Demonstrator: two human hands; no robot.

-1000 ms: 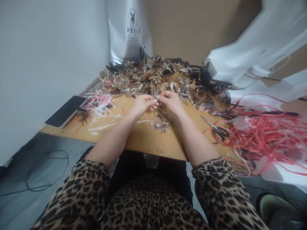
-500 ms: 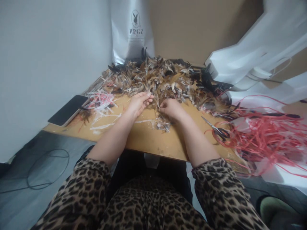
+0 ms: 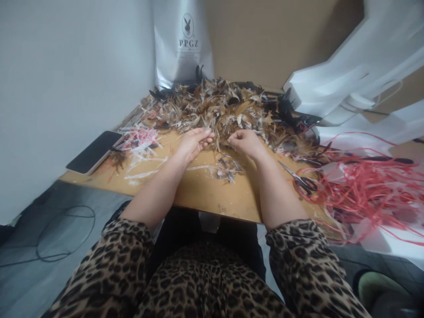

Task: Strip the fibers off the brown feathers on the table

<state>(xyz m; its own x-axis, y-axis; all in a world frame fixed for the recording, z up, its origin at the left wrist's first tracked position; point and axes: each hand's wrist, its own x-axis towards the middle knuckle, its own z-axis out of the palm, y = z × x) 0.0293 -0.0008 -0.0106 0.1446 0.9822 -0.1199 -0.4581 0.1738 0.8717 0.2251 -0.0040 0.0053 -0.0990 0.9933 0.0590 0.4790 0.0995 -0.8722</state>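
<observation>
A big heap of brown, white and black feathers (image 3: 228,104) covers the back of the wooden table (image 3: 205,192). At its front edge my left hand (image 3: 198,142) is closed in a pinch, thumb on top. Just to the right, my right hand (image 3: 247,142) is also pinched, knuckles up and fingertips facing the left hand. A small gap with brown feathers behind it separates the two hands. Whatever either pinch holds is too small to make out against the heap. Below the hands lies a little clump of feather scraps (image 3: 227,170) with white strips.
Scissors (image 3: 300,179) lie right of my right arm, beside a tangle of red strips (image 3: 371,187). On the left are a phone (image 3: 94,152) and a pile of white and pink strips (image 3: 142,139). A silver bag (image 3: 183,62) stands behind the heap; white sheeting (image 3: 357,66) hangs at right.
My right hand has moved a little to the right, away from my left hand, widening the gap between them. The left hand has hardly moved.
</observation>
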